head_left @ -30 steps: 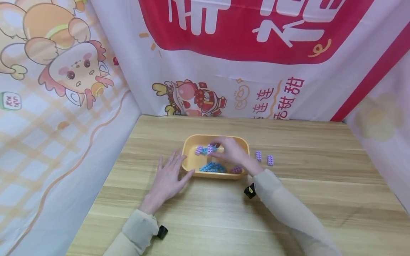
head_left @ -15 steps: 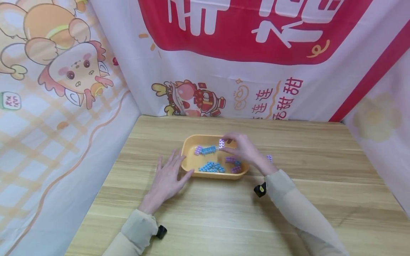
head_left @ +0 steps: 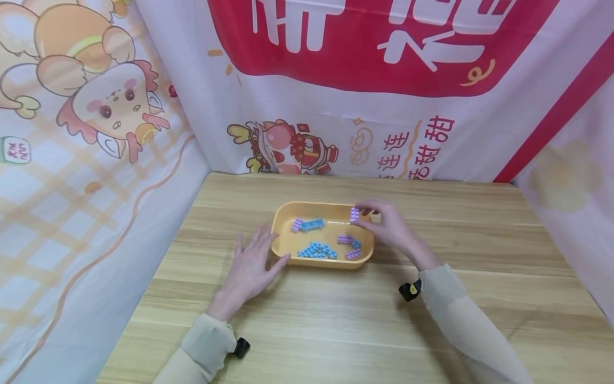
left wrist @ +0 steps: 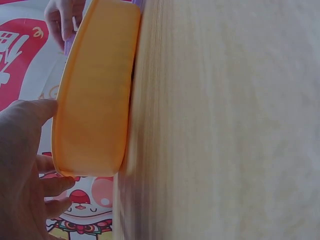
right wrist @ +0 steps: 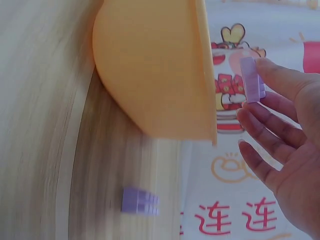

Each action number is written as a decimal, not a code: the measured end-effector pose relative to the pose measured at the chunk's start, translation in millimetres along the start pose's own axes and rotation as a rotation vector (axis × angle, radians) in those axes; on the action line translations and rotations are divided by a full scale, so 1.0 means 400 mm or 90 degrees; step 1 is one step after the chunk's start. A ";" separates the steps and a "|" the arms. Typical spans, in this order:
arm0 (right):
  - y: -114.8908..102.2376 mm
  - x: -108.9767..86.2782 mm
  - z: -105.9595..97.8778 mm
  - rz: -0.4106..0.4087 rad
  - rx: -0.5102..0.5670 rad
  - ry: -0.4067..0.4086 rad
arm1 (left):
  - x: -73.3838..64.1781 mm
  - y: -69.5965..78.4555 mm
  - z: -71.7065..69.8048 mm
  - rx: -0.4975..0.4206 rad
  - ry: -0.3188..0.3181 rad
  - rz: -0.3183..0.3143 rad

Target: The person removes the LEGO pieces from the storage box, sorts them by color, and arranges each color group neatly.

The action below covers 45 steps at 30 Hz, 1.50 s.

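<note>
My right hand (head_left: 390,229) pinches a purple toy building brick (head_left: 354,214) between thumb and fingers, over the back right part of a yellow plastic tray (head_left: 292,206). In the right wrist view that same brick (right wrist: 251,80) is held beyond the tray's rim. My left hand (head_left: 249,269) lies at the tray's left end with fingers spread, thumb and fingertips touching its wall. Inside the tray are a long blue brick (head_left: 313,225) beside a purple brick (head_left: 297,225), a cluster of small blue bricks (head_left: 316,250), and purple bricks (head_left: 353,255) at the right.
A loose purple brick (right wrist: 140,201) sits on the wooden table (head_left: 307,320) to the right of the tray; in the head view my right hand and forearm cover that spot. Printed cloth (head_left: 297,106) hangs behind the table and along both sides.
My right hand has moved rightward with the purple brick, from over the tray's middle to its back right part. The loose bricks beside the tray became covered. My left hand has stayed put.
</note>
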State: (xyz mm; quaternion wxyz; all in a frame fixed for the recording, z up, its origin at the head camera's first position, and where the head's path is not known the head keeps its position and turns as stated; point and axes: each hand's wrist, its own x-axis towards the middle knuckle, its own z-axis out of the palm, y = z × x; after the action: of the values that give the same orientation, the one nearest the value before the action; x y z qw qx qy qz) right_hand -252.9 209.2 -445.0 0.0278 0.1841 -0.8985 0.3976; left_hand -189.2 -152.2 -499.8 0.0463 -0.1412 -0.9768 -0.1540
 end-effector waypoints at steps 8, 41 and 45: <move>0.048 -0.047 -0.052 0.036 0.017 0.019 | -0.003 0.000 -0.002 -0.001 0.001 -0.004; 0.311 -0.239 -0.152 0.103 -0.108 0.020 | -0.007 0.000 -0.010 -0.030 -0.004 -0.001; 0.317 -0.243 -0.147 0.099 -0.119 0.025 | -0.006 -0.001 -0.007 -0.026 -0.003 -0.001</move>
State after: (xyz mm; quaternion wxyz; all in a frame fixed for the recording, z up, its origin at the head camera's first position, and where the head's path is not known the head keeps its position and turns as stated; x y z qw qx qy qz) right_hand -213.0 360.1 -513.1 0.0313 0.1024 -0.9425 0.3165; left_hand -186.8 -154.2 -497.6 0.0410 -0.1416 -0.9737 -0.1738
